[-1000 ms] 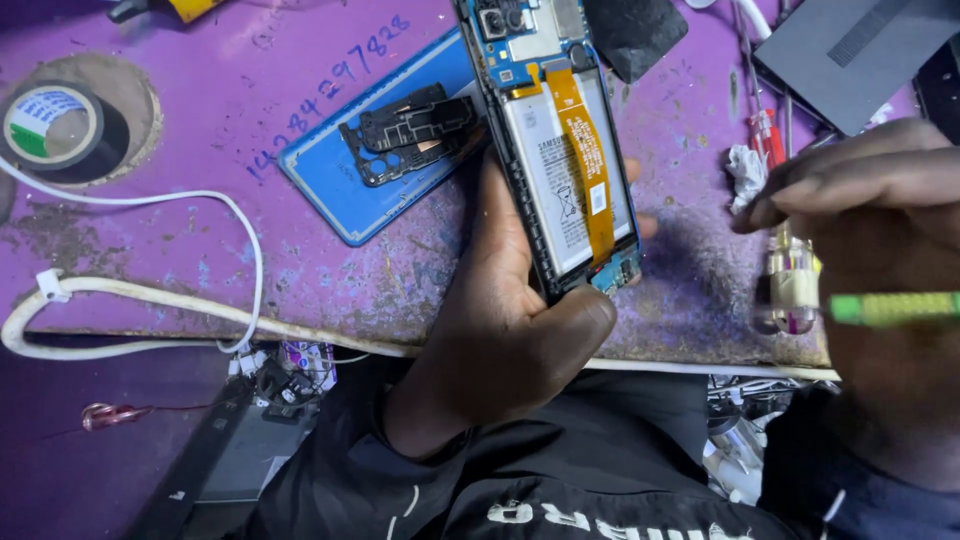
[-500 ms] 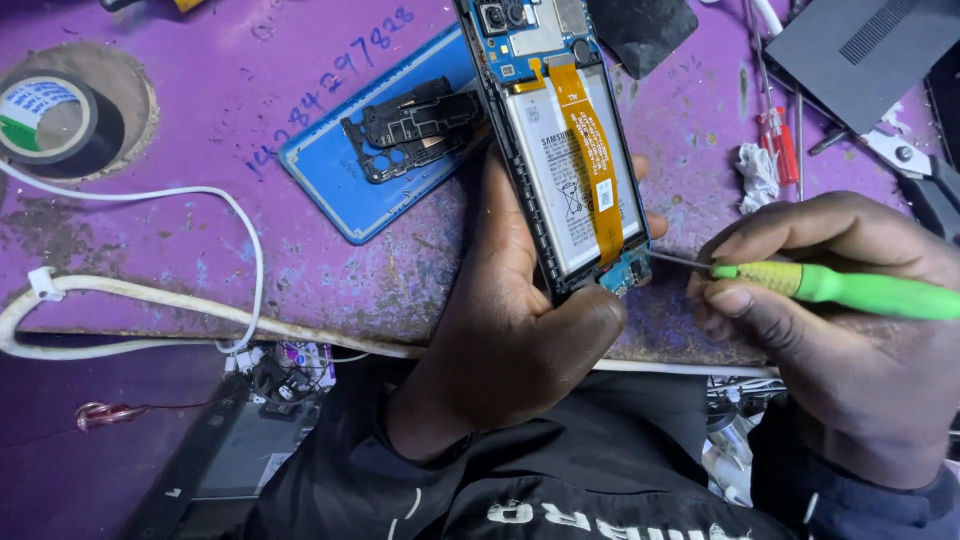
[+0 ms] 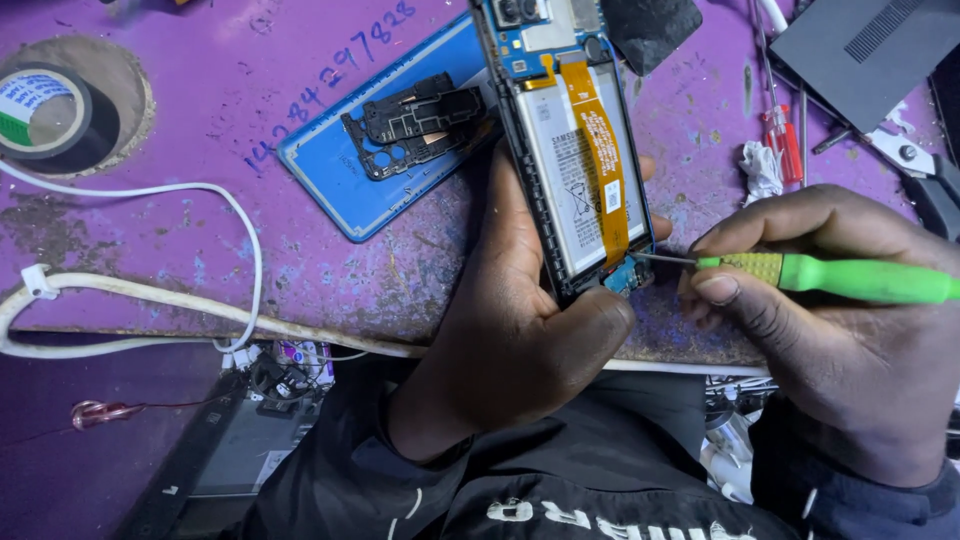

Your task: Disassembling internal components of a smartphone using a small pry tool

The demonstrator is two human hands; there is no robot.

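1. My left hand [image 3: 510,320] was clamped around the near end of the opened phone [image 3: 570,150], thumb pressed against its bottom edge, holding it up off the purple bench [image 3: 200,240]. Back was off, so the battery and the orange flex cable [image 3: 600,150] running down it were showing.
2. My right hand [image 3: 830,330] was closed in a pinch grip on the green-handled screwdriver [image 3: 840,277], off to the right of the phone. The metal tip sat right at the small blue board at the phone's near-right corner.
3. Hands were close to each other, not touching as far as I could tell.
4. Just left of the phone lay the blue back cover [image 3: 360,170], flat on the bench, with a black plastic frame piece [image 3: 415,120] on top of it.
5. Far left was a roll of black tape [image 3: 50,110]. A white cable [image 3: 150,290] ran along the near edge of the bench.
6. Far right: a red-handled screwdriver [image 3: 785,140] and a bit of crumpled white tissue [image 3: 762,170].
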